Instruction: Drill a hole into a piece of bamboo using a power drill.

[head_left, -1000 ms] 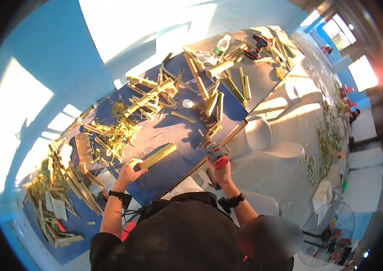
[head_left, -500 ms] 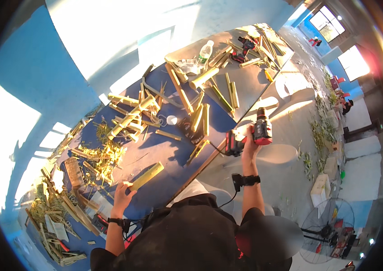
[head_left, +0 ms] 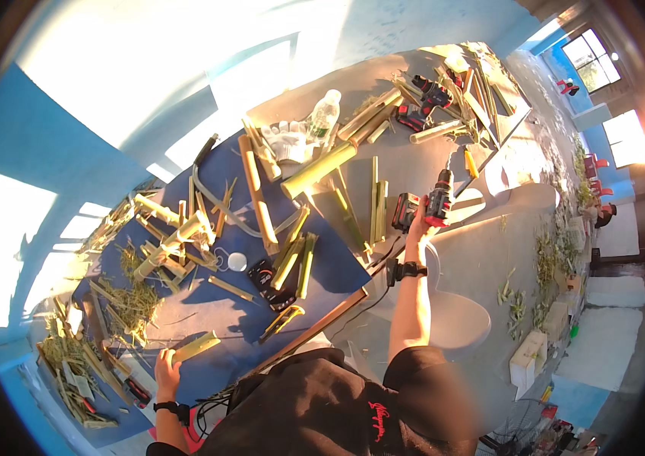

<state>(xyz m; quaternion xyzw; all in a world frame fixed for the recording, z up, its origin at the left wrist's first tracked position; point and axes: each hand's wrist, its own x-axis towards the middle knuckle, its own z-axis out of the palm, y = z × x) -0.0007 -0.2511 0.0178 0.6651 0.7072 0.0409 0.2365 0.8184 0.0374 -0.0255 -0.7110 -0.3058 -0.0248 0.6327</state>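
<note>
My right hand [head_left: 418, 234] grips a red and black cordless drill [head_left: 439, 201], held out by the table's right edge with a bit pointing away from me. My left hand [head_left: 166, 374] is closed on the near end of a short piece of split bamboo [head_left: 197, 347], low over the blue tabletop. Ahead of that hand lie a thin bamboo strip [head_left: 231, 289], a black device [head_left: 270, 283] and a yellow-handled tool [head_left: 281, 323]. Upright-looking bamboo lengths [head_left: 287, 262] rest beside the device.
A thick bamboo tube [head_left: 319, 171], a clear bottle [head_left: 325, 114] and white gloves [head_left: 289, 142] lie farther back. Another power drill [head_left: 427, 102] sits among bamboo at the far end. Shavings [head_left: 129, 308] and bamboo scraps are heaped at left. A dark cable [head_left: 360, 319] runs by the table edge.
My right hand has carried the drill forward, toward the far part of the table. My left hand still holds the bamboo piece, now nearer and farther left in view. The view has shifted.
</note>
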